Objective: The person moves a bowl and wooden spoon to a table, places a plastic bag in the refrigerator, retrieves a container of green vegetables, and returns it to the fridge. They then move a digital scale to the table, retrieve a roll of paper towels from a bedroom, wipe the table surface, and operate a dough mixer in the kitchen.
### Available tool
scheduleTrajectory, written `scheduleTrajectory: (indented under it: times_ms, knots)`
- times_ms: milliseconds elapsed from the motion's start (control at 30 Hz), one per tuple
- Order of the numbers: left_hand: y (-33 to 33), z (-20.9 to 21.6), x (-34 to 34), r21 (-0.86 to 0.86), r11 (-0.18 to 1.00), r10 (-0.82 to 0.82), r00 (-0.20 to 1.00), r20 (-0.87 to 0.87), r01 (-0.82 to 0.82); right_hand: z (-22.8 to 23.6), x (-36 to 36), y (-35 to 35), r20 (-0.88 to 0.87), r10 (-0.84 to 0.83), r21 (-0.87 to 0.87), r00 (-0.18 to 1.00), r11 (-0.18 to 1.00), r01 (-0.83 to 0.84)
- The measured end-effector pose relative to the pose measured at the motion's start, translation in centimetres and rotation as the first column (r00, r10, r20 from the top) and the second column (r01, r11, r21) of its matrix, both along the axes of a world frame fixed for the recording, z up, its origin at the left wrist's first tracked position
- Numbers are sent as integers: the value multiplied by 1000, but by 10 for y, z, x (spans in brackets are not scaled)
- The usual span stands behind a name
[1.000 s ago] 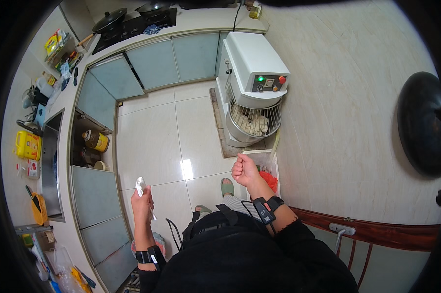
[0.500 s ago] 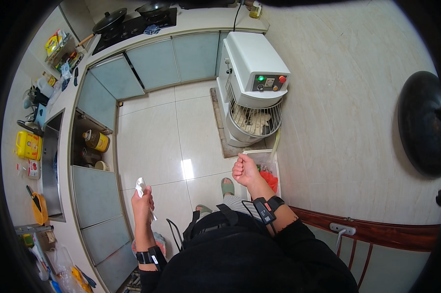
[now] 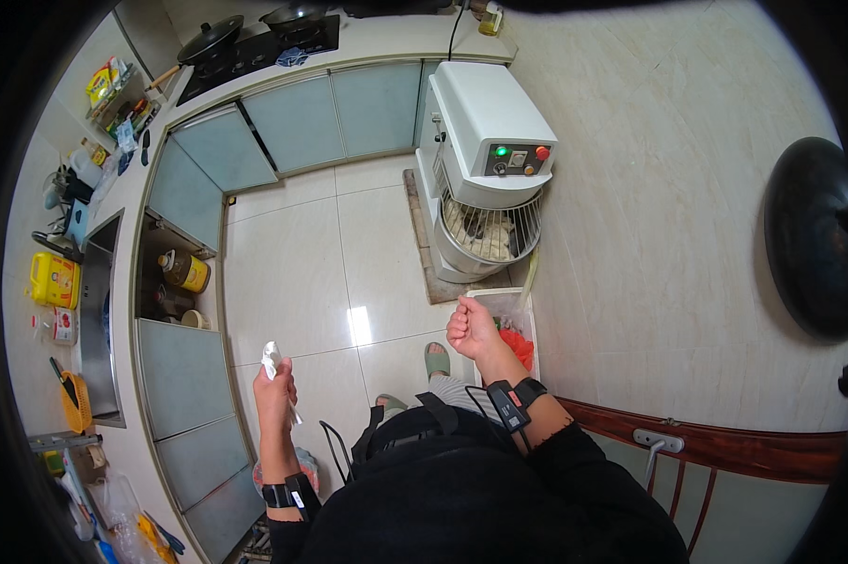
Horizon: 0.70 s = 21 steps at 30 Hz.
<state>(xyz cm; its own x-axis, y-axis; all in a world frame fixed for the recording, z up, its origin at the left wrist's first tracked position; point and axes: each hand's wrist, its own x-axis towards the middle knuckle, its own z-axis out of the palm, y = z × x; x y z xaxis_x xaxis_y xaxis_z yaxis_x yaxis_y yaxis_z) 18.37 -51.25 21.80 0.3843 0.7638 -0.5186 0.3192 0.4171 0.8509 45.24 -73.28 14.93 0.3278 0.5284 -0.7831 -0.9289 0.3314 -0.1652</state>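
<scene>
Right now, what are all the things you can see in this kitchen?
Dough mixer: one, white, on the floor by the wall, dough in its caged bowl.
Bin: one, white, beside the mixer, red stuff inside.
Wok: one, black, on the stove at the far counter.
Cabinet doors: several, pale blue-grey, under the counter.
Oil jug: one, yellow, on the left counter.
Sink: one, steel, in the left counter.
Bottle: one, yellow and dark, on the open shelf.
Fan: one, black, right edge.
Crumpled white scrap: one, in the left hand.
Left hand: one, shut on the scrap.
Right hand: one, fisted above the bin; whether it holds anything cannot be told.
</scene>
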Motion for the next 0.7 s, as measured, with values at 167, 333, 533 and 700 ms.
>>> scheduleTrajectory:
  times_ms: [167,333,533,700]
  knots:
    - [0,0,-1,5,1000,-8,1000,2,8,0,0,0,-1,2,-1,1000,1000,-2]
    - [0,0,-2,1,1000,3,1000,5,-3,0,-1,0,-4,-4,-10,1000,1000,4]
    - [-1,0,-3,6,1000,3,1000,5,-3,-2,-1,0,-6,0,-9,1000,1000,0]
    - [-2,0,-3,2,1000,11,1000,0,-11,-2,-2,0,-8,9,1,1000,1000,-9]
